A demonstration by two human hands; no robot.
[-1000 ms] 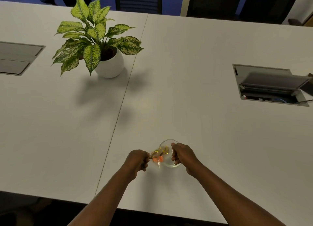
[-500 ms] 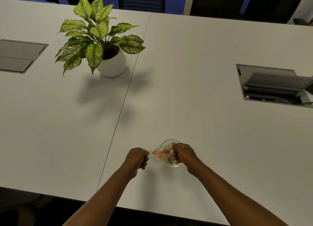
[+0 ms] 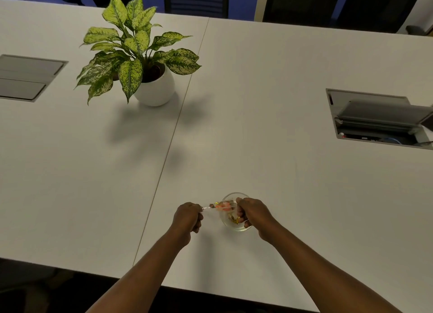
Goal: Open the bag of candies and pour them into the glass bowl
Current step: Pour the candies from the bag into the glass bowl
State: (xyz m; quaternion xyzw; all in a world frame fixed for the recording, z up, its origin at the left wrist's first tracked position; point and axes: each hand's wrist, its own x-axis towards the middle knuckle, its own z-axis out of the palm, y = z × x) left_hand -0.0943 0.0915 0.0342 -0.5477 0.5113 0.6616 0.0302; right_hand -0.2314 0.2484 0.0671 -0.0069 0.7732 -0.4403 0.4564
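While hands (image 3: 218,215) stretch bag (image 3: 222,206), no readable writing.

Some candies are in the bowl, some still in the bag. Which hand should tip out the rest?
Left, probably. The left hand pinches the bag end away from the glass bowl, so raising it should slide the candies down. The right hand holds the end over the bowl.

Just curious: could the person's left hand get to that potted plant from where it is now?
Probably yes, with a stretch: the left hand has only bare table between it and the potted plant, but it is busy gripping the candy bag.
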